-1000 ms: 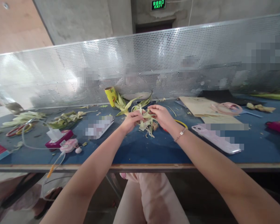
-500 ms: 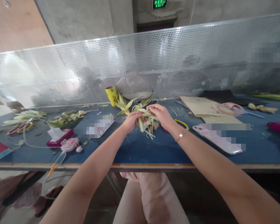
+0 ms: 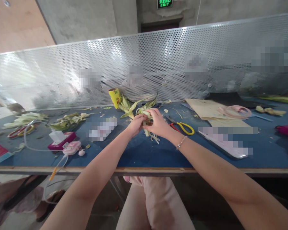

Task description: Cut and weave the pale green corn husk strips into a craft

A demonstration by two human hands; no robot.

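Note:
Both my hands meet over a bundle of pale green leaf strips [image 3: 147, 115] at the middle of the blue table [image 3: 139, 153]. My left hand [image 3: 135, 124] is closed around the strips from the left. My right hand [image 3: 157, 124] pinches the same bundle from the right, with loose strip ends hanging below it. More green leaves [image 3: 128, 108] lie just behind my hands.
Yellow-handled scissors [image 3: 182, 127] lie right of my hands, then a phone [image 3: 227, 145] and brown paper [image 3: 206, 110]. A yellow tape roll [image 3: 115, 96] stands behind. Left are a blurred card [image 3: 102, 129], a pink tissue box [image 3: 61, 140], cable and leaf piles [image 3: 69, 120]. A perforated metal screen [image 3: 144, 64] backs the table.
My right hand has shifted left and closed in on the bundle, which uncovered the scissors. My left hand stays on the strips.

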